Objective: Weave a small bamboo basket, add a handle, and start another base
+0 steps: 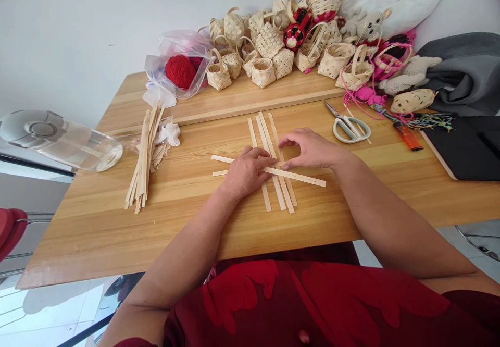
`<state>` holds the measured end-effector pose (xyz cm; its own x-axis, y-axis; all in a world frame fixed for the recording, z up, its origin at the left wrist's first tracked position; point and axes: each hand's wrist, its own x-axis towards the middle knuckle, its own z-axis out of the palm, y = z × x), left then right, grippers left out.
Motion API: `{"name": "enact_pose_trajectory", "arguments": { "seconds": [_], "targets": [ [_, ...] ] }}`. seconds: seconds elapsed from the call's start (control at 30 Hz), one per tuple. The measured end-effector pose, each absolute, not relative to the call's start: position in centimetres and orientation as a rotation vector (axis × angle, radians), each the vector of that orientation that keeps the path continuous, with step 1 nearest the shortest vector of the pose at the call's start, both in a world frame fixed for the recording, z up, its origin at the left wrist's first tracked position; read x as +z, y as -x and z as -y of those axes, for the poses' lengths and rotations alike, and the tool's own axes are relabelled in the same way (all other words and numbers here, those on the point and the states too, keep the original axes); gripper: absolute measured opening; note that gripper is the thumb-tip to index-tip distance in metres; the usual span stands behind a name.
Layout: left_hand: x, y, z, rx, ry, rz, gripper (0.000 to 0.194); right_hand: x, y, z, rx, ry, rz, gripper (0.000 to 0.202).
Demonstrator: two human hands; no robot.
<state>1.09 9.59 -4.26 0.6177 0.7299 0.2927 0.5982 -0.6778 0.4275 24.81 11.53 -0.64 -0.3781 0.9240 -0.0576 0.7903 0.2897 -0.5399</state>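
Observation:
Several pale flat strips [280,191] lie lengthwise on the wooden table, side by side. A crosswise strip [302,177] slants over them, its left part passing under or beside my left hand [248,171]. Below its left end, the tip of another crosswise strip [219,173] shows. My left hand rests on the crossing, fingers bent over the strips; what its fingertips grip is hidden. On the right side of the crossing is my right hand [308,149], thumb and index finger apart in a curve, the thumb tip close to the slanting strip.
A bundle of strips [144,159] and a clear bottle [70,138] lie left. Scissors [351,128] and an orange lighter [408,136] are right. Small woven baskets [263,72] crowd the back, beside red yarn [180,71] in a plastic bag. A wooden ledge [253,108] crosses the table.

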Motion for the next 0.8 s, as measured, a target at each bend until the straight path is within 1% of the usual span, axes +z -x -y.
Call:
{"name": "enact_pose_trajectory", "arguments": {
  "seconds": [0.33,0.8],
  "targets": [
    [-4.35,-0.99,-9.6,0.632,-2.583,-1.072,0.029,-0.57,-24.85,-11.57,0.747,1.585,2.285,0.06],
    [-4.16,-1.11,-9.47,0.634,-2.548,-1.095,0.028,-0.83,-24.86,-11.68,0.745,1.552,2.3,0.058]
  ]
}}
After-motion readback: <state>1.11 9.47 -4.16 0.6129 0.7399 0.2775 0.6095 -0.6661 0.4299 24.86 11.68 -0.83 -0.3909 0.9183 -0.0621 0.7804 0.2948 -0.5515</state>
